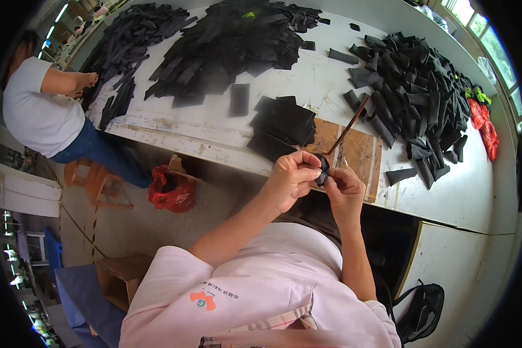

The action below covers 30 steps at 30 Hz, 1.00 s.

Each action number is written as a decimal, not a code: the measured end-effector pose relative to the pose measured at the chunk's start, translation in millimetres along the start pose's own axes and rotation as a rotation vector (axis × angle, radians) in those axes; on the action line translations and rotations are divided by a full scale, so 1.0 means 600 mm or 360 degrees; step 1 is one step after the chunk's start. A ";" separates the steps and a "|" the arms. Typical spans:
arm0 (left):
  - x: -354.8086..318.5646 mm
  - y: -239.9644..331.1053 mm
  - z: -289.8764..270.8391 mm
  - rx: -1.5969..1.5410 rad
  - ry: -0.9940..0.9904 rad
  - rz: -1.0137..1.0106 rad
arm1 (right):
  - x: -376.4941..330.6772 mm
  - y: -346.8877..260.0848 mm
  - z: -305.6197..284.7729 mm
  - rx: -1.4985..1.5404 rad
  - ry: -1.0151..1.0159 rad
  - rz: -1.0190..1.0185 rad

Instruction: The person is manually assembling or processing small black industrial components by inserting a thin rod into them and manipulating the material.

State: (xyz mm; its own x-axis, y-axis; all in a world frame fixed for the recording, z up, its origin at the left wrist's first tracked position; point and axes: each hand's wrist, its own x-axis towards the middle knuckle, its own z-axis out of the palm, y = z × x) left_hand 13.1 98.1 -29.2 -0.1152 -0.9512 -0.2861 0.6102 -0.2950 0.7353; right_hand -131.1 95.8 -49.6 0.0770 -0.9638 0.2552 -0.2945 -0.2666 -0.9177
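Note:
Close together at the table's front edge, my two hands pinch a small folded piece of black fabric (322, 163). My left hand (293, 178) grips it between thumb and forefinger. On its other side, my right hand (346, 192) holds it with the fingertips. Just beyond the hands a thin brown stick (350, 124) slants up and to the right over a brown board (362, 152). Whether the stick touches the fabric, I cannot tell. Left of the board lies a loose stack of flat black fabric pieces (281, 126).
Heaps of black fabric pieces cover the table (185, 124): a flat pile (226, 46) at the back, rolled or folded pieces (412, 87) at right, strips (133, 35) at far left. A co-worker (46, 110) stands at left. A red plastic bag (174, 194) is below the edge.

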 end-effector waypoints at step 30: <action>0.027 0.029 0.073 0.0620 0.0003 0.0658 | 0.082 -0.066 -0.035 0.0445 -0.0055 0.0164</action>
State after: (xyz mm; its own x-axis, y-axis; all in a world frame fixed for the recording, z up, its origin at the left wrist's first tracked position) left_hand -12.6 73.4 5.5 0.0734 -0.9946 0.0733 0.2700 0.0906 0.9586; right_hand -135.7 59.3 5.5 0.0942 -0.9842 0.1501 -0.0293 -0.1534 -0.9877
